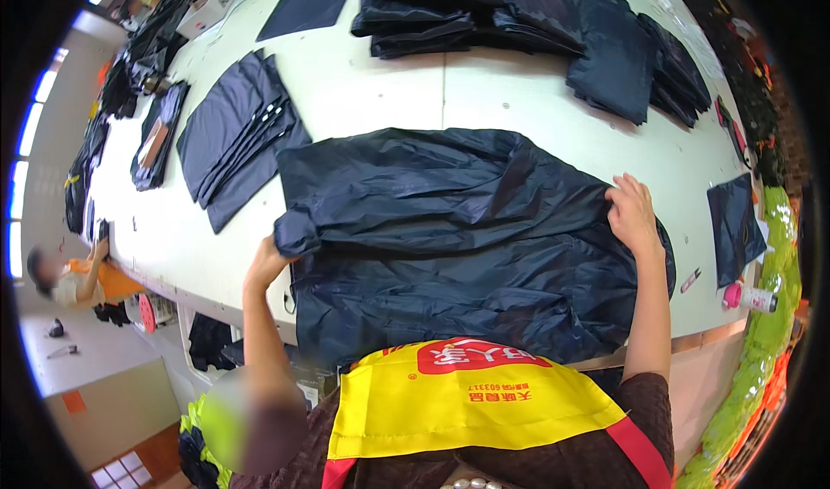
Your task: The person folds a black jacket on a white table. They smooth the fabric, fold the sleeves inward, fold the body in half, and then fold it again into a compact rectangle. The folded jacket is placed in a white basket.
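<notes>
A dark navy garment (450, 255) of thin, slightly shiny cloth lies spread and creased across the near part of the white table in front of me. Whether it is a jacket I cannot tell for sure. My left hand (267, 264) is closed on a bunched part at its left edge, with the fingertips partly hidden by the cloth. Over at the right end, my right hand (631, 214) has its fingers bent and pinches the garment near its upper right edge. Between the hands, a long fold runs across the cloth.
Folded dark garments (242, 134) lie at the left. Larger stacks (467, 13) stand at the far side, with more folded pieces (609, 57) beside them. A pink-lidded bottle (750, 298) and a small cutter (690, 281) lie at the right. Another person (82, 277) is at the far left.
</notes>
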Demonstrator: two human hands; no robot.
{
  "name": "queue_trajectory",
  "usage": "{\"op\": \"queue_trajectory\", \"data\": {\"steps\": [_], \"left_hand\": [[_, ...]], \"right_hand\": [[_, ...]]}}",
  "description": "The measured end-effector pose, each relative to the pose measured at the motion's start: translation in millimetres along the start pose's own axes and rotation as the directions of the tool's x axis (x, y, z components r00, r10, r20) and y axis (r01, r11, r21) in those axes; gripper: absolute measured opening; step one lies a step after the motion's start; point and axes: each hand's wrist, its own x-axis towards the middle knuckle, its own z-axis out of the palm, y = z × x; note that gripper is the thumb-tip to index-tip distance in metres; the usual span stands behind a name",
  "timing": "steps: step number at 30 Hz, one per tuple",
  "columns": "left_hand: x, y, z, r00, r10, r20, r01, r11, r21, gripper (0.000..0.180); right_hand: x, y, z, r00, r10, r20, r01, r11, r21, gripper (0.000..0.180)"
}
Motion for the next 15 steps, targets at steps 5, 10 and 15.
{"op": "queue_trajectory", "data": {"steps": [5, 10, 15], "left_hand": [[8, 39, 25, 0.941, 0.201, -0.273, -0.226, 0.972, -0.061, 0.046], [32, 6, 16, 0.781, 0.117, -0.614, -0.476, 0.748, -0.463, 0.035], [9, -45, 17, 0.981, -0.168, 0.098, 0.191, 0.750, -0.633, 0.045]], "right_hand": [[48, -81, 24, 0.992, -0.077, -0.097, 0.100, 0.962, 0.255, 0.047], [47, -96, 89, 0.966, 0.221, 0.134, -0.221, 0.975, -0.017, 0.077], [50, -90, 93, 0.965, 0.210, 0.156, -0.211, 0.977, -0.013, 0.077]]}}
